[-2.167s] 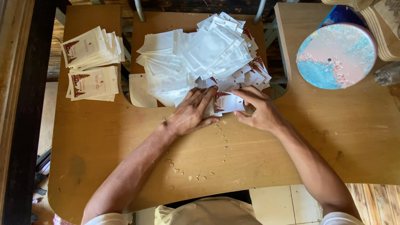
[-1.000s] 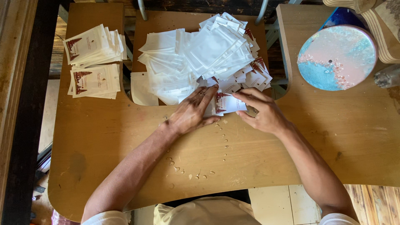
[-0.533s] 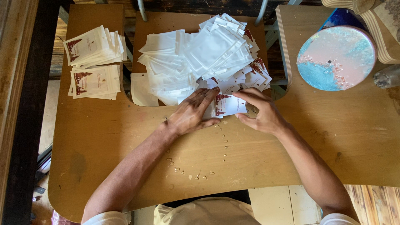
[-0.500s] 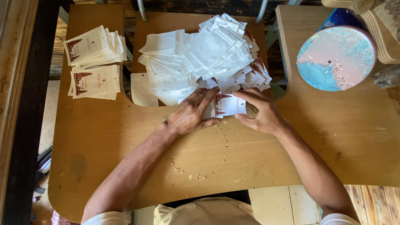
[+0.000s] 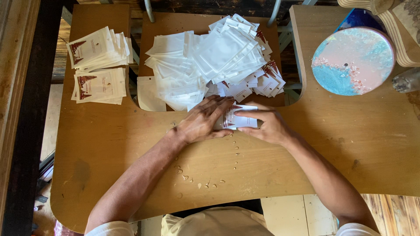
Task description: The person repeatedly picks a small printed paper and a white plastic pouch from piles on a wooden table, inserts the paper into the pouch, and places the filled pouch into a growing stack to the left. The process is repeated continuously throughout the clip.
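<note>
Fingers of the left hand [image 5: 203, 123] and right hand [image 5: 267, 126] are pressed flat on a white packet [image 5: 240, 121], grasped between them on the wooden table [image 5: 131, 144], just below a heap of white pouches [image 5: 210, 61]. Two printed packet stacks [image 5: 98, 65] are seen far left.

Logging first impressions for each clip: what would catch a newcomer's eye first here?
Both hands, the left hand and right hand, press a small white printed packet at the table centre. Just behind them sprawls a big pile of white pouches. Two neat stacks of printed packets sit far left, a pink-and-blue round disc far right.
</note>
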